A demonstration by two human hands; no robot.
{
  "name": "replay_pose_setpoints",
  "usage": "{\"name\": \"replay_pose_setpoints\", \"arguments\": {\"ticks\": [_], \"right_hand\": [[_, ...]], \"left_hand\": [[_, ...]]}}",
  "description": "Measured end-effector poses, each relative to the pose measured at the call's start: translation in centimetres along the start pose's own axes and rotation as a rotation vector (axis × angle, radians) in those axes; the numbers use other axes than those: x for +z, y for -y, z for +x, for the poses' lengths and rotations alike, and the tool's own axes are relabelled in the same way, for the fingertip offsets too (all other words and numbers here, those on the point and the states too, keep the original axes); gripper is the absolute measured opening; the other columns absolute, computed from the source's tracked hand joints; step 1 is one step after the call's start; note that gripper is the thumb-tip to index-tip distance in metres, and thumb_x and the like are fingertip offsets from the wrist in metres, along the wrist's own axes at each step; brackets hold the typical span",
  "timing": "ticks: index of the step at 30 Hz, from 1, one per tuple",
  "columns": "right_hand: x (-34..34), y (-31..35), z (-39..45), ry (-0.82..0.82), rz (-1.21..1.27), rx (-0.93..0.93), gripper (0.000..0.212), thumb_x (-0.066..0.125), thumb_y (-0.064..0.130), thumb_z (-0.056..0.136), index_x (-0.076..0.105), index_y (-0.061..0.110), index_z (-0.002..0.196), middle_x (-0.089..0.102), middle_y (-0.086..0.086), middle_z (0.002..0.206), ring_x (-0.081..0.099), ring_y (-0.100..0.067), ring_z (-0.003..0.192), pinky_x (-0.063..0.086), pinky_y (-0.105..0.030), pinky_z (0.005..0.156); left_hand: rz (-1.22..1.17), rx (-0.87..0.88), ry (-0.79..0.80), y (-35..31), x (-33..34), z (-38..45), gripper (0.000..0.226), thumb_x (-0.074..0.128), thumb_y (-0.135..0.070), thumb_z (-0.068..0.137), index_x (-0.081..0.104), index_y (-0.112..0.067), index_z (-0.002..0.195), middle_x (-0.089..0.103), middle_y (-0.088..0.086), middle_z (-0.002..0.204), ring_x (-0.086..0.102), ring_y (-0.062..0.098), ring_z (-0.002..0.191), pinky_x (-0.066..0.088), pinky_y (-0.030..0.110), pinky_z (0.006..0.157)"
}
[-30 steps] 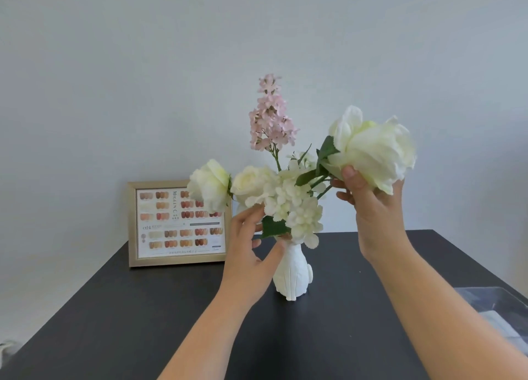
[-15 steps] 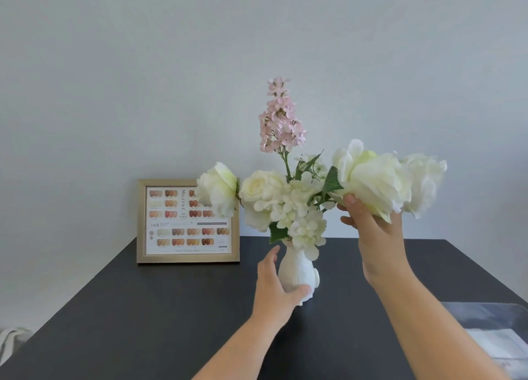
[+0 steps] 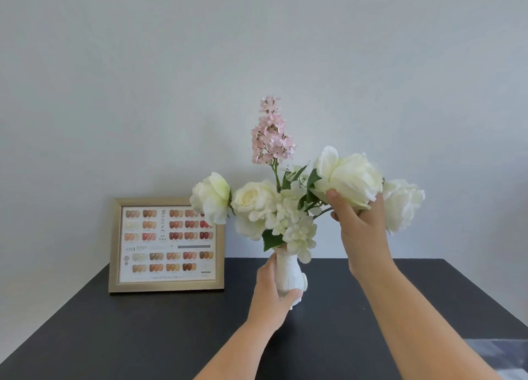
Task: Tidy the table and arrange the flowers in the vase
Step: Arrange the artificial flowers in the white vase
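A small white vase [image 3: 289, 276] stands upright on the black table [image 3: 143, 336], near its far middle. It holds white roses [image 3: 251, 199], white hydrangea [image 3: 297, 231] and a tall pink sprig [image 3: 271, 133]. My left hand [image 3: 271, 294] wraps around the vase body. My right hand [image 3: 360, 225] grips the base of a large white rose [image 3: 348, 176] on the bouquet's right side, its stem running down toward the vase. Another white rose [image 3: 403, 202] shows behind my right hand.
A gold picture frame [image 3: 165, 245] with a nail colour chart leans against the grey wall, left of the vase. A clear plastic container [image 3: 497, 354] sits at the table's right front corner.
My left hand dropped from the flower heads to the vase body and closed around it. My right hand lowered the large white rose toward the bouquet.
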State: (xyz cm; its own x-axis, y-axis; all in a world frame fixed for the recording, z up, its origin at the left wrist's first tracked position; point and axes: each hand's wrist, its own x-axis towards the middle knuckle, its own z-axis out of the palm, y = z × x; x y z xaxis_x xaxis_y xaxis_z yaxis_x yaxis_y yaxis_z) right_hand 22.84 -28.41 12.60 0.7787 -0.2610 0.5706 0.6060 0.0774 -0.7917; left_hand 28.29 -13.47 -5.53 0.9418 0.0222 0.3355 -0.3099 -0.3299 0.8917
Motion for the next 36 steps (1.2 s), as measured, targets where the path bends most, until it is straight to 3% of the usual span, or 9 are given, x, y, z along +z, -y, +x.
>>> {"name": "replay_pose_setpoints", "arguments": {"ticks": [3, 7, 11, 14, 18, 23, 29, 32, 36], "right_hand": [[0.5, -0.4, 1.6, -0.019, -0.014, -0.027, 0.075, 0.074, 0.026, 0.081, 0.028, 0.052, 0.134, 0.061, 0.007, 0.124, 0.065, 0.000, 0.094, 0.050, -0.008, 0.073], [0.8, -0.8, 2.8, -0.015, -0.110, -0.135, 0.086, 0.076, 0.020, 0.081, 0.022, 0.060, 0.135, 0.039, 0.050, 0.117, 0.062, -0.006, 0.107, 0.047, -0.007, 0.075], [0.9, -1.3, 4.3, 0.046, -0.280, -0.201, 0.064, 0.072, 0.031, 0.082, 0.033, 0.062, 0.123, 0.051, 0.020, 0.124, 0.064, -0.017, 0.101, 0.052, -0.027, 0.078], [1.3, -1.1, 5.8, 0.053, -0.357, -0.211, 0.054, 0.065, 0.043, 0.083, 0.031, 0.057, 0.121, 0.064, 0.006, 0.091, 0.061, 0.001, 0.069, 0.044, -0.017, 0.066], [1.9, -0.8, 8.8, -0.012, -0.409, -0.201, 0.046, 0.060, 0.045, 0.086, 0.034, 0.046, 0.124, 0.059, 0.009, 0.105, 0.060, 0.002, 0.079, 0.045, -0.013, 0.067], [2.5, -1.2, 10.8, -0.066, -0.419, -0.099, 0.039, 0.058, 0.042, 0.087, 0.040, 0.038, 0.122, 0.057, 0.019, 0.096, 0.057, 0.005, 0.078, 0.040, -0.014, 0.059], [2.7, -1.4, 10.6, 0.143, -0.597, -0.026, 0.032, 0.054, 0.031, 0.082, 0.047, 0.048, 0.108, 0.061, 0.006, 0.086, 0.056, -0.002, 0.051, 0.042, -0.016, 0.041], [2.7, -2.3, 9.9, 0.236, -0.661, 0.016, 0.031, 0.053, 0.029, 0.082, 0.051, 0.047, 0.108, 0.063, -0.001, 0.088, 0.058, -0.011, 0.056, 0.049, -0.028, 0.049], [2.4, -3.8, 9.2, 0.296, -0.745, 0.065, 0.032, 0.052, 0.029, 0.083, 0.055, 0.036, 0.114, 0.063, -0.003, 0.092, 0.062, -0.018, 0.069, 0.052, -0.031, 0.057]], "left_hand": [[0.030, 0.002, -0.002, 0.4, 0.1, 1.5, 0.080, 0.078, -0.036, 0.067, 0.037, -0.045, 0.135, 0.047, -0.010, 0.123, 0.053, 0.016, 0.110, 0.060, 0.025, 0.061], [0.055, 0.009, -0.003, 1.0, 0.4, 3.2, 0.081, 0.077, -0.038, 0.068, 0.034, -0.047, 0.136, 0.047, -0.013, 0.124, 0.052, 0.013, 0.113, 0.060, 0.022, 0.069], [0.045, 0.024, -0.007, 1.1, 0.4, 3.8, 0.078, 0.077, -0.044, 0.067, 0.026, -0.071, 0.119, 0.039, -0.035, 0.117, 0.046, -0.004, 0.112, 0.051, 0.006, 0.064], [0.059, 0.015, -0.004, 1.4, 0.2, 4.0, 0.079, 0.076, -0.046, 0.069, 0.022, -0.069, 0.120, 0.037, -0.036, 0.118, 0.045, -0.006, 0.114, 0.046, 0.001, 0.066], [0.044, 0.029, 0.022, 1.3, 0.1, 4.0, 0.077, 0.075, -0.044, 0.069, 0.023, -0.080, 0.112, 0.037, -0.047, 0.112, 0.041, -0.017, 0.111, 0.041, -0.005, 0.064], [0.024, 0.021, 0.027, 1.6, 0.1, 4.5, 0.078, 0.076, -0.044, 0.069, 0.023, -0.081, 0.113, 0.040, -0.043, 0.112, 0.042, -0.017, 0.110, 0.045, -0.001, 0.065], [0.047, 0.028, 0.008, 1.9, 0.3, 5.7, 0.075, 0.078, -0.038, 0.070, 0.032, -0.064, 0.124, 0.048, -0.029, 0.120, 0.049, 0.000, 0.116, 0.048, 0.005, 0.074], [0.061, 0.019, 0.006, 2.3, 0.4, 6.1, 0.078, 0.077, -0.032, 0.073, 0.030, -0.064, 0.126, 0.045, -0.030, 0.125, 0.045, -0.002, 0.119, 0.045, 0.002, 0.074], [0.101, -0.015, -0.004, 2.6, 0.8, 6.7, 0.081, 0.077, -0.026, 0.077, 0.031, -0.044, 0.140, 0.044, -0.019, 0.131, 0.043, 0.005, 0.123, 0.043, 0.028, 0.103]]}}
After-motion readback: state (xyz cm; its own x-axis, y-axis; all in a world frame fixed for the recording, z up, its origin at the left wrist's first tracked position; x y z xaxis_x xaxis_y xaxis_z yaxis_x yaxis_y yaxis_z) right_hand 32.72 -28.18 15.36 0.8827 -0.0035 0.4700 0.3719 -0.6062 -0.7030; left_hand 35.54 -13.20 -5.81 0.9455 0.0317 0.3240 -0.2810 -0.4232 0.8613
